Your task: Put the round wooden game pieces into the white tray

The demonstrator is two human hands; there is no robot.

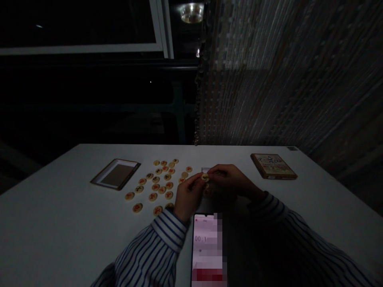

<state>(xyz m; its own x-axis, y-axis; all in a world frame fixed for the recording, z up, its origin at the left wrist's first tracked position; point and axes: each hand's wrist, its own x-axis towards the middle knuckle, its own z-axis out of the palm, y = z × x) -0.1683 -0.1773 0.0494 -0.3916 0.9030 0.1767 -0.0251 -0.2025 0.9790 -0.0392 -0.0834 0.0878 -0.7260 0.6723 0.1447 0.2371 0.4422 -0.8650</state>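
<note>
Both my hands meet over the middle of a white table (60,223). My left hand (188,196) and my right hand (231,180) pinch one round pale game piece (205,177) with a dark mark between their fingertips. Several similar round pieces (155,187), marked in red or black, lie scattered on the table just left of my hands. A small clear plastic bit (206,170) shows behind the held piece. Both arms wear striped sleeves.
A phone (208,251) with a lit screen lies near me between my forearms. An open shallow box tray (116,173) sits at the left, a printed box lid (273,166) at the right. A woven wall and a dark window stand behind.
</note>
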